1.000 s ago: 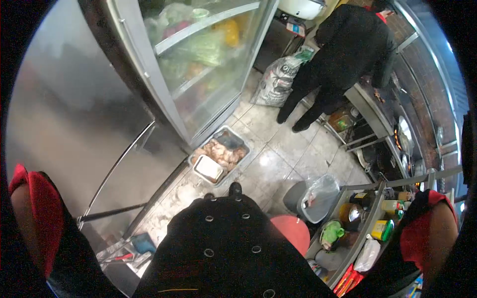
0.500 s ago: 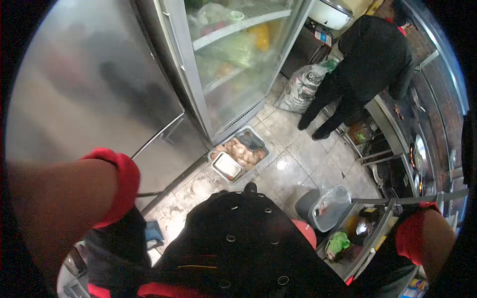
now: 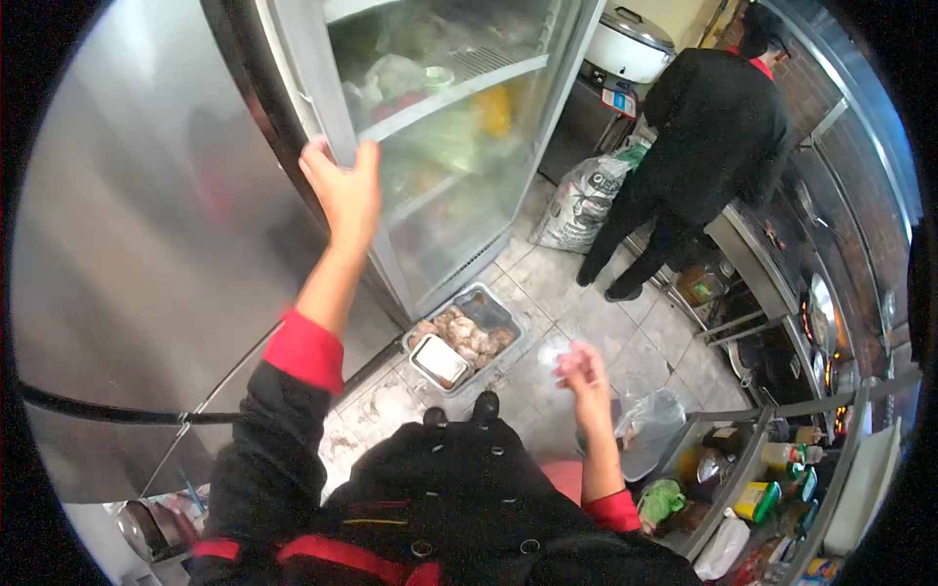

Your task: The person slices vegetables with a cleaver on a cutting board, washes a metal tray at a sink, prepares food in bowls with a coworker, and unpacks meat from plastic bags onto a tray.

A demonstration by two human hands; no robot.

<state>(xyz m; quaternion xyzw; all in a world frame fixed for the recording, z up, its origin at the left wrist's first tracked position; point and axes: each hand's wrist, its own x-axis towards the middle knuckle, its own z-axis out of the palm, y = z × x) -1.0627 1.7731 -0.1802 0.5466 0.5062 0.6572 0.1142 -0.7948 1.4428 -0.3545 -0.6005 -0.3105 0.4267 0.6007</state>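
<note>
My left hand (image 3: 344, 190) is raised with thumb and fingers spread, right by the edge of the glass-door fridge (image 3: 354, 146). From this angle I cannot tell whether the fingertips touch the door frame. My right hand (image 3: 583, 376) hangs over the tiled floor in the middle, fingers loosely bent and a little blurred, with nothing visible in them. Below and between the hands, a grey plastic tub (image 3: 515, 337) stands on the floor in front of the fridge. It holds pale pieces that look like raw meat (image 3: 472, 334) and a white rectangular container (image 3: 438, 360).
A co-worker (image 3: 718, 137) stands at the stove (image 3: 826, 322), beside a full printed sack (image 3: 581, 200). A rice cooker (image 3: 628, 46) is behind. At right are a lined bin (image 3: 653, 430) and shelves with bottles (image 3: 787, 456). A steel door (image 3: 147, 244) fills the left.
Both hands have come into view: the left reaches forward to the fridge edge, the right forward over the floor. The camera has shifted, so shelf items at lower right show more.
</note>
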